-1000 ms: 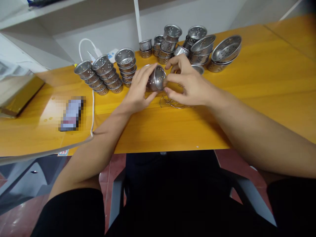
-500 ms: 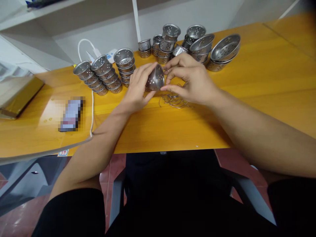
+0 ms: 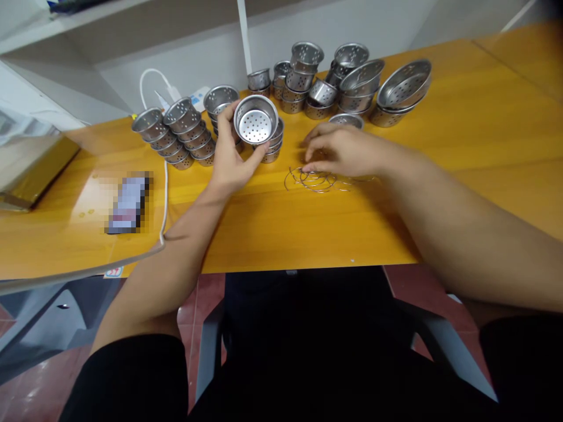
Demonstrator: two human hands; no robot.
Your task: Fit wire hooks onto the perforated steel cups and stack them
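Left hand (image 3: 229, 161): gripping perforated cup (image 3: 256, 124) | right hand (image 3: 347, 151): grasp unclear | label (image 3: 114, 272): red writing, illegible

A yellow wooden table (image 3: 264, 228) bears stacked perforated metal cups (image 3: 183, 119), curved wires (image 3: 315, 191), a phone (image 3: 128, 203) and a white cable (image 3: 166, 196).

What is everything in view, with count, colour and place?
Held cup: one, silver, upper centre
Cup stacks: four, silver, left to centre
Other cups: over ten, silver, back centre-right
Wires: several, silver, centre
Phone: one, dark, pixelated, left
Cable: one or more, white, left
Box: one, brown, far left
Label: one, white, left front
Table: one, yellow, across
Shelf: one, pale, back
Chair arms: two, grey, bottom
Floor: one, red, bottom
Left hand: one, holding cup
Right hand: one, above wires
Sleeves: two, black, bottom
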